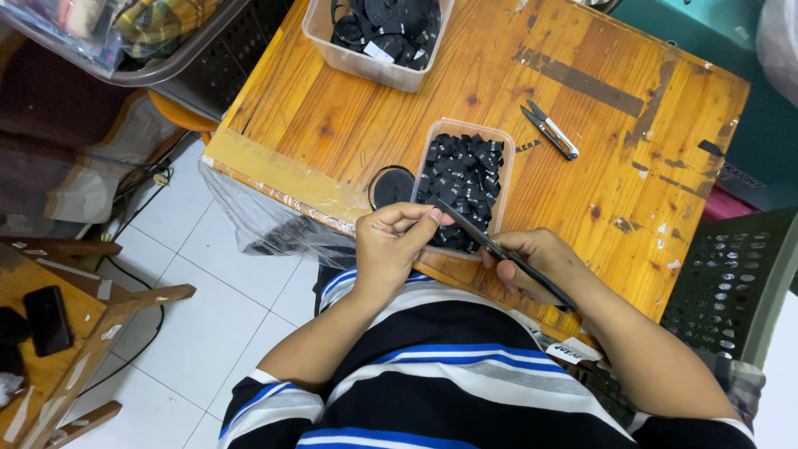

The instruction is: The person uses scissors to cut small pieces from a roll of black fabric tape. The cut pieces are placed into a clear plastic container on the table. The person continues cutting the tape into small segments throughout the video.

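Your right hand (532, 264) is closed tight on the black scissors (499, 249), so keep the blades just past your left hand (391, 245) pinching the small black label (438, 218).

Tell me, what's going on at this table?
A person in a striped shirt sits at a wooden table. The right hand holds black scissors, blades pointing toward the left hand, whose fingertips pinch something small at the blade tips. Just beyond the hands, a clear tub holds small black pieces. A roll of black tape lies beside it, and small snips farther off.
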